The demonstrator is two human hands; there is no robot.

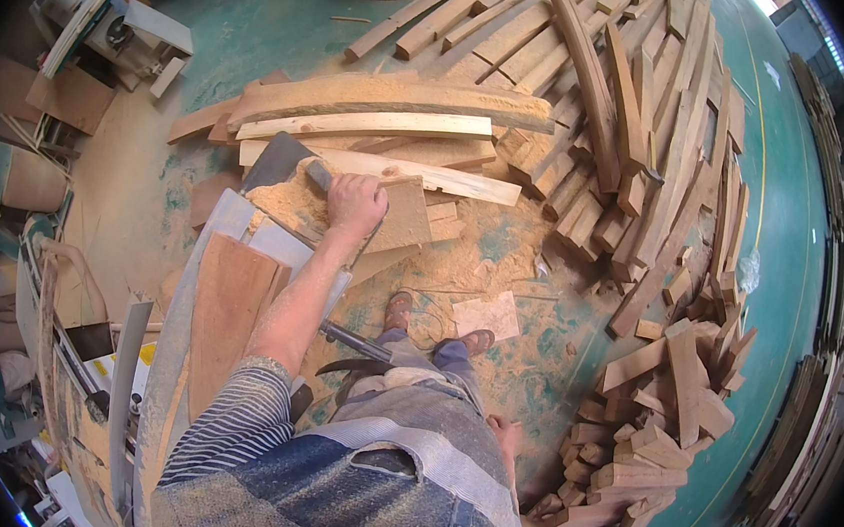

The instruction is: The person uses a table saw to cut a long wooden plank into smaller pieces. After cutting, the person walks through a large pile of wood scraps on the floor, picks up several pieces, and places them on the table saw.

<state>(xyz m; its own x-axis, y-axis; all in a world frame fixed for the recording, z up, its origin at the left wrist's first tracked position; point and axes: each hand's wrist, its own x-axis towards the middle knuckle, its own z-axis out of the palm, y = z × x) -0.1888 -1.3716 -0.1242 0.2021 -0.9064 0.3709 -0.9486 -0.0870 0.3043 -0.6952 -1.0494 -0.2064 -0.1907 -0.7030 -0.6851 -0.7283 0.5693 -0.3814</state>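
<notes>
My left hand [355, 202] is closed, fingers curled down, over the far end of a machine table [201, 289]. Beside its fingers a short dark grey piece [319, 175] sticks out; I cannot make out what is gripped. A heap of sawdust [287, 199] lies by the hand, against a dark flat plate [276, 158]. Right of the hand is a dusty wooden block [407, 210]. A reddish-brown board [230, 312] lies on the table under my left forearm. Low by my right thigh hangs my right hand [502, 433], its fingers mostly hidden.
Curved timber beams [583, 87] are stacked at far right. Short wood offcuts [650, 464] pile up at right. Long planks [386, 100] lie beyond the table. Sawdust and a pale flat sheet [488, 314] are on the green floor near my feet. Another machine [126, 32] stands far left.
</notes>
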